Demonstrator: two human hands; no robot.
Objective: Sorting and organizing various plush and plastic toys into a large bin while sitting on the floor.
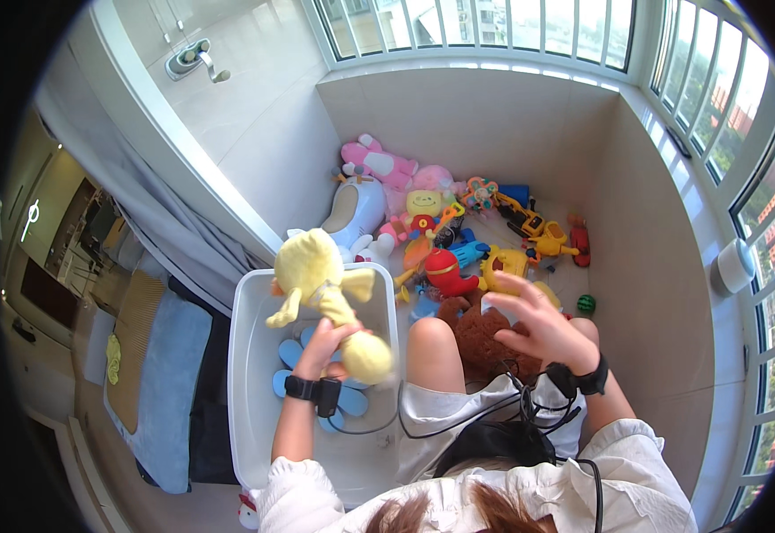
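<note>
My left hand is closed round a pale yellow plush toy, holding it over a white plastic tub at my left. Light blue petal-like shapes lie inside the tub, partly hidden by my arm and the plush. My right hand is raised over a brown furry plush between my knees, fingers apart and slightly bent with nothing held.
A pile of toys lies ahead, including pink plush, a red toy, blue and yellow plastic pieces and a small green ball. Low walls with barred windows surround it; a curtain and bed are at left.
</note>
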